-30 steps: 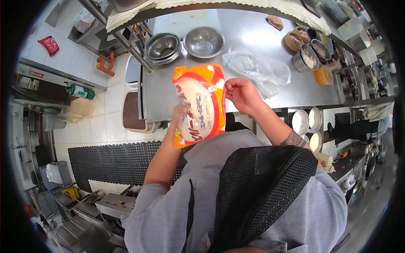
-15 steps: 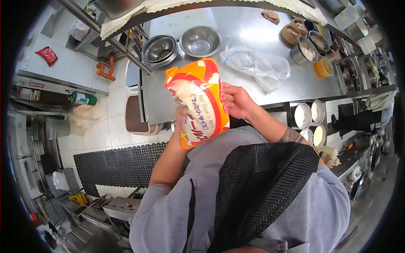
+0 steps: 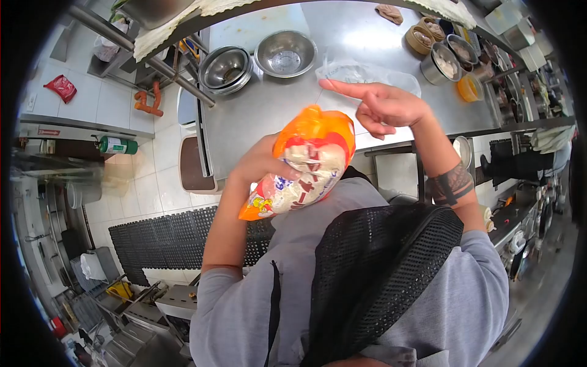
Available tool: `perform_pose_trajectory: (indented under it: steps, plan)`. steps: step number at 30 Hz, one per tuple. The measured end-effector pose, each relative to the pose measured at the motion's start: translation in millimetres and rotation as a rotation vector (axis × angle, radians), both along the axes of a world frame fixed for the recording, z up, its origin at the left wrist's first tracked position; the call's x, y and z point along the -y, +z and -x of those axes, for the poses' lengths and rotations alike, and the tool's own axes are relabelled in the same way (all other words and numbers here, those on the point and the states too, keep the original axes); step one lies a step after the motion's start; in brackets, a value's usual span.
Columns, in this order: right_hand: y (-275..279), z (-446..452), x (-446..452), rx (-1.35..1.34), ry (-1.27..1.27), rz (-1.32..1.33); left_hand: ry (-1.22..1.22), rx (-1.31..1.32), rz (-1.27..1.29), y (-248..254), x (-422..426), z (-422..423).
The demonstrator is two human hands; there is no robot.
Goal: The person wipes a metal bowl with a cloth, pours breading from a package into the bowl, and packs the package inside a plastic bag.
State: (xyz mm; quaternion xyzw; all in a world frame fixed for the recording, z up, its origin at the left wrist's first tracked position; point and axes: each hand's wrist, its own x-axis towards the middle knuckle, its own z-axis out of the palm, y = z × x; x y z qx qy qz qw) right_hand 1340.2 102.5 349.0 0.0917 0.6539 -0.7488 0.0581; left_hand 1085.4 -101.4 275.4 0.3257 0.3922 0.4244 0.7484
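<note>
My left hand [image 3: 262, 164] is wrapped around the side of an orange, red and cream printed plastic bag [image 3: 313, 160], with the thumb across its front. The bag is tilted in front of my chest and carries large Japanese lettering; its contents cannot be made out. To the right of the bag, my right hand [image 3: 388, 105] is raised with the index finger stretched out and the other fingers loosely bent, holding nothing. Beneath and behind that hand lies a crumpled clear plastic bag [image 3: 351, 72] on the steel table [image 3: 257, 110]. Its near part is hidden by the hand.
A steel bowl [image 3: 285, 54] stands beside stacked steel bowls [image 3: 225, 68] at the table's left. Bamboo steamers [image 3: 420, 38], a metal pot of pale food [image 3: 441, 64] and an orange-filled container [image 3: 469, 88] stand at right. An overhead shelf edge [image 3: 244, 7] crosses the top.
My right hand has come off the printed bag and moved up and right over the clear plastic bag, index finger extended. My left hand keeps the printed bag, now tilted to the right.
</note>
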Motion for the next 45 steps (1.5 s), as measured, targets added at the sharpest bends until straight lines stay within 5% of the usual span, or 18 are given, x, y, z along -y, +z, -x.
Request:
perform_pose_trajectory:
  steps: [3,6,10,11,12,15,17,20,23,25,27,29,31,33,35,37,40,45]
  plan:
    - [20.4,0.0,4.8,-0.070,0.080,-0.176,-0.038,-0.296,-0.096,10.4,-7.3,-7.3]
    - [44.4,9.6,32.3,0.031,0.122,-0.392,-0.156,-0.891,-0.200,26.9,-18.9,-16.0]
    - [57.0,11.4,64.3,0.152,0.219,-0.674,-0.048,-0.645,-0.245,-12.2,-16.1,-3.5]
    - [52.2,6.9,66.9,0.168,0.201,-0.728,0.075,-0.338,-0.115,-11.1,-8.2,-0.3]
    - [46.1,-1.4,65.4,0.176,0.132,-0.682,0.194,-0.027,0.019,-10.8,-3.1,2.6]
    - [16.9,-9.4,75.6,0.057,-0.019,-0.442,0.324,0.204,0.075,-8.0,-0.6,7.3]
    - [0.6,11.8,96.1,0.031,-0.030,-0.502,0.364,0.193,0.052,-3.5,-7.5,-9.3]
    - [-19.9,37.2,110.6,-0.262,-0.085,-0.745,0.434,-0.567,-0.098,-24.8,-25.4,-22.7]
    - [-30.6,38.4,95.8,-0.427,-0.455,-1.073,0.392,-0.578,-0.114,-31.9,-31.5,-27.0]
    - [-36.8,18.7,86.4,-0.190,-0.871,-1.137,0.281,-0.444,-0.048,-20.7,-35.4,-31.1]
    - [-51.5,6.7,92.1,0.026,-0.818,-1.023,0.265,-0.719,-0.100,-15.3,-44.4,-45.2]
    - [-65.6,3.3,100.1,0.078,-0.807,0.099,0.246,-1.002,-0.154,-10.3,-54.9,-61.9]
    - [-93.7,-5.8,85.4,0.166,-0.866,0.153,0.239,-1.141,-0.178,-1.3,-62.7,-84.2]
    - [-109.9,-15.7,73.0,-0.070,-1.132,0.453,0.112,-1.211,-0.515,9.2,-66.7,-114.9]
    - [-129.2,-42.9,59.3,-0.111,-1.154,0.583,0.095,-1.250,-0.686,14.0,-71.1,-140.2]
    - [-131.1,-68.6,54.9,-0.273,-1.072,1.005,0.075,-1.280,-0.857,13.4,-79.3,-148.6]
    - [-135.9,-97.5,36.8,-0.310,-1.181,0.885,0.167,-0.784,-0.820,12.9,-98.3,-141.4]
    - [-132.0,-132.5,-22.5,-0.512,-1.281,0.592,0.526,-1.340,-0.643,-86.1,-238.2,-76.6]
